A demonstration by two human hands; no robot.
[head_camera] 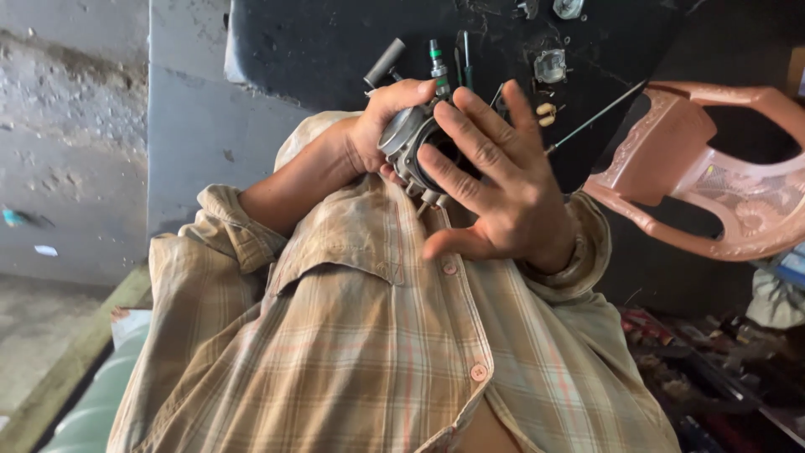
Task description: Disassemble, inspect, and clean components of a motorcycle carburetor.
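Left hand (pixel 377 126) wraps round metal throttle body (pixel 411 143), held mid-frame near chest | right hand (pixel 495 184) fingers spread loose across its bore, gripping nothing | black mat (pixel 319 50) beyond, small parts (pixel 549 67) scattered | advice: steady housing firmly, keep fingertips light.

A tan plaid shirt (pixel 369 335), a grey metal engine part (pixel 408 138), a black mat (pixel 335 42), a pink plastic chair (pixel 713 168).

Faded beige plaid shirt (pixel 360 335) — buttoned, sleeves rolled.
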